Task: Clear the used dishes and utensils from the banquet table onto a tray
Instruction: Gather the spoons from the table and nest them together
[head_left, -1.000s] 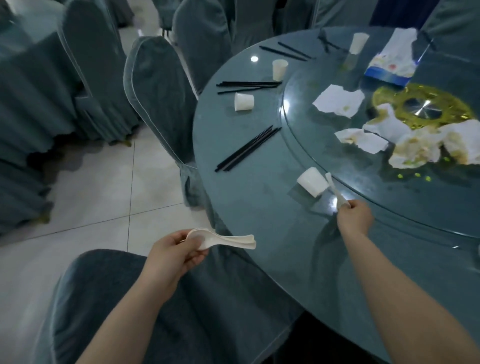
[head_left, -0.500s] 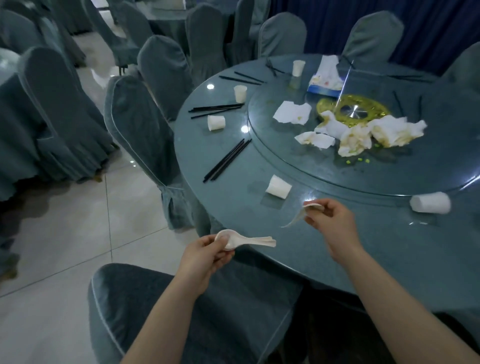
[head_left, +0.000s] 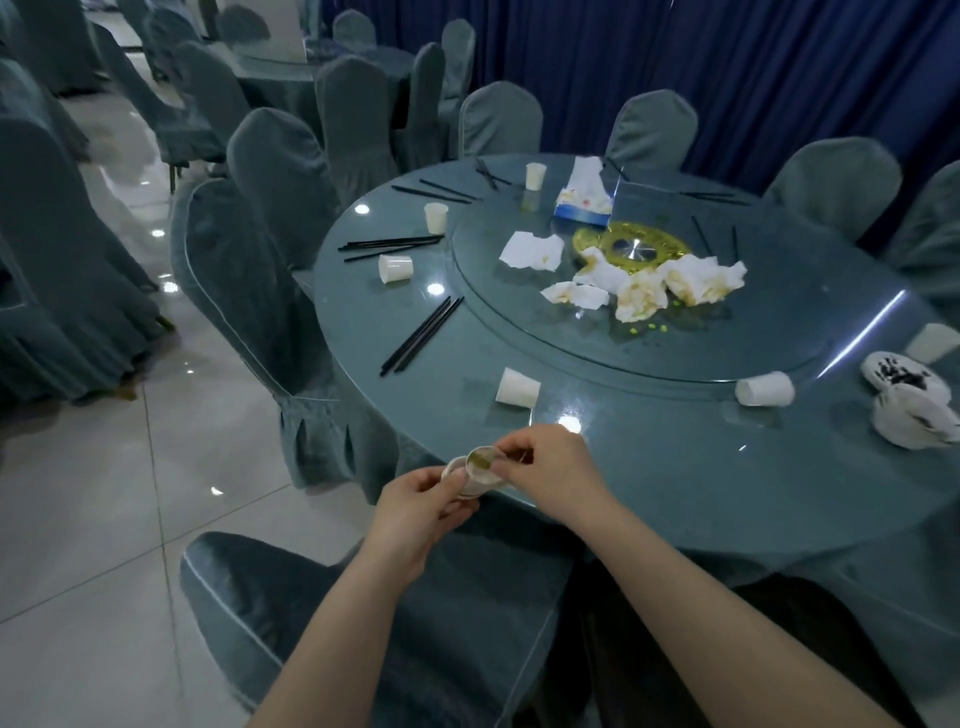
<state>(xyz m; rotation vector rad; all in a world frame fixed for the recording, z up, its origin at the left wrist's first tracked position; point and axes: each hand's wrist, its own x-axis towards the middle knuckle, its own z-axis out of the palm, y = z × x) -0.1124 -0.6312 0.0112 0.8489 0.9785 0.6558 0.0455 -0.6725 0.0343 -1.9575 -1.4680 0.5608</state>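
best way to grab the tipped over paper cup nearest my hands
The paper cup lies on its side on the glass table, open mouth toward the chair side on the left. Come from above and pinch across its round wall near the middle, or hook fingers into the mouth from the left.

We find no text, label, brand or number that we can read anywhere. The tissue box on the counter carries a blue band and small coloured marks that may be print, but they are too blurred to make out.
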